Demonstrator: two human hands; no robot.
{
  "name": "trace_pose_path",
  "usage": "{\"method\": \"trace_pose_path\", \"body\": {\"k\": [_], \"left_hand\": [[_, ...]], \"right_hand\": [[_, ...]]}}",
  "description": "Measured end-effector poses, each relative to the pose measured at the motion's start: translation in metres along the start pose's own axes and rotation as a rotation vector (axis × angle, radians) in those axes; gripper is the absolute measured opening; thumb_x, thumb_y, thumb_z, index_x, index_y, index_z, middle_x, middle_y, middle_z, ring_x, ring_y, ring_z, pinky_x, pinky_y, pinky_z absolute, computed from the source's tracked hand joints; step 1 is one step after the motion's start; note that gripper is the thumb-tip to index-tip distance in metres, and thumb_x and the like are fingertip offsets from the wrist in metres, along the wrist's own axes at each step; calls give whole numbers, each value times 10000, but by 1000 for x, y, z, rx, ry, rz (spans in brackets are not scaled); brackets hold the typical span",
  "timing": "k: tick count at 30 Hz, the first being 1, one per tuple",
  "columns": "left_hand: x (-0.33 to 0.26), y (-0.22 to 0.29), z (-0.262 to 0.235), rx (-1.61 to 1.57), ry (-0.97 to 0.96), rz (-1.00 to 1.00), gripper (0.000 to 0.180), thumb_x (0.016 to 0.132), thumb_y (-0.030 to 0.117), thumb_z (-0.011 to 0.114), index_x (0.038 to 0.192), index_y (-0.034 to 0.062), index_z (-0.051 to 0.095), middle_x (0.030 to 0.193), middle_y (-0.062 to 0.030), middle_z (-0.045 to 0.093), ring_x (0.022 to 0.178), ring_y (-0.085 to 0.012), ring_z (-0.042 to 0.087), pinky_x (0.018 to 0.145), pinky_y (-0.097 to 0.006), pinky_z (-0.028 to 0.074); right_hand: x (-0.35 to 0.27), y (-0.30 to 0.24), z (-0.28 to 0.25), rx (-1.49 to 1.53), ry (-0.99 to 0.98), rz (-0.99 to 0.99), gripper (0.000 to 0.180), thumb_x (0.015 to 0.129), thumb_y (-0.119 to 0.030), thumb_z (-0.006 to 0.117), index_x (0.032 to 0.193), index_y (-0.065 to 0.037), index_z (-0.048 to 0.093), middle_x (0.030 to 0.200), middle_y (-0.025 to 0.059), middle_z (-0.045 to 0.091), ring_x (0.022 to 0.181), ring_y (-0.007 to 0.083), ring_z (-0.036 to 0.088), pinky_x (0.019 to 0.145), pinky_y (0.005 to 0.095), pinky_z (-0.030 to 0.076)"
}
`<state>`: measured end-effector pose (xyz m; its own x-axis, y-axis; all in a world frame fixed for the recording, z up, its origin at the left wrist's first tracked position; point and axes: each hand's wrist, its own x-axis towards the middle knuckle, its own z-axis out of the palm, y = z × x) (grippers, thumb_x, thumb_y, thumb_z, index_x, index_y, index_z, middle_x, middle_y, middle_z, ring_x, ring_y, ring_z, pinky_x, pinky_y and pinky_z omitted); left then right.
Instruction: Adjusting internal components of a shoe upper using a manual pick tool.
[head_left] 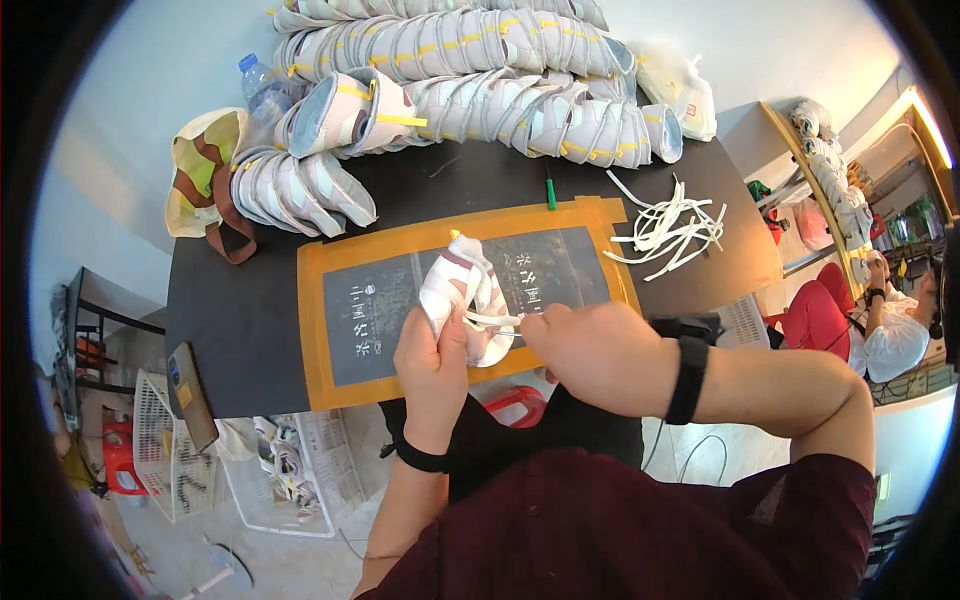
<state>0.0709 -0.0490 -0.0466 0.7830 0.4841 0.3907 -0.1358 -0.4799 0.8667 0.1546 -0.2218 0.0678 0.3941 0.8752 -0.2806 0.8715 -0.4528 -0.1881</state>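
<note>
A white and mauve shoe upper (458,278) with a yellow tab at its far end stands over the dark mat. My left hand (432,350) is closed round its left side, thumb on top. A white shoelace (492,320) runs across the upper's opening toward my right hand (590,350). That hand is closed on a thin tool with a metal shaft (508,333); its handle is hidden in my fist. Whether the same fingers also pinch the lace, I cannot tell. Loose white laces (665,230) lie in a tangle at the right of the table.
Nested rows of shoe uppers (450,50) fill the table's far side. Beyond the taped mat (312,320) lies a green-handled tool (550,192). A bag (205,170) and a phone (190,390) are at the left. Crates (290,520) stand below; another person (890,330) sits far right.
</note>
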Motion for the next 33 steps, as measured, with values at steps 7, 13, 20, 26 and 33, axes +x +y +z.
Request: {"method": "trace_pose_path", "body": {"k": [7, 13, 20, 26, 33], "left_hand": [[-2, 2, -14, -778, -94, -381, 307, 997, 126, 577, 1273, -7, 552, 1206, -78, 628, 1076, -155, 598, 950, -323, 467], [-4, 3, -13, -839, -210, -399, 353, 989, 135, 602, 1294, -9, 497, 1235, -82, 588, 1118, -129, 552, 981, -310, 444], [2, 3, -8, -726, -163, -432, 325, 989, 139, 605, 1262, -8, 509, 1190, -80, 601, 1072, -124, 564, 938, -295, 464], [4, 2, -7, -715, -152, -455, 318, 989, 147, 606, 1254, -6, 518, 1175, -80, 613, 1050, -126, 577, 928, -300, 475], [0, -1, -7, -741, -133, -444, 334, 984, 139, 612, 1274, -3, 527, 1193, -78, 622, 1062, -127, 584, 938, -308, 472]], "right_hand": [[26, 33, 28, 1122, 442, 169, 198, 904, -220, 696, 929, -33, 635, 845, 55, 617, 785, 100, 572, 707, 280, 491], [56, 23, 58, 1144, 390, -40, 188, 869, -133, 698, 1014, -16, 670, 951, 103, 667, 884, 169, 622, 804, 321, 501], [62, 22, 55, 1205, 323, 9, 195, 867, -134, 680, 1011, -4, 665, 916, 121, 666, 839, 167, 628, 779, 317, 508], [65, 21, 47, 1262, 217, 91, 150, 888, -104, 641, 997, -1, 631, 899, 22, 628, 850, 72, 565, 761, 277, 491], [69, 25, 46, 687, 494, 39, 199, 777, -157, 642, 906, -7, 624, 895, 197, 627, 829, 379, 636, 737, 420, 523]]}}
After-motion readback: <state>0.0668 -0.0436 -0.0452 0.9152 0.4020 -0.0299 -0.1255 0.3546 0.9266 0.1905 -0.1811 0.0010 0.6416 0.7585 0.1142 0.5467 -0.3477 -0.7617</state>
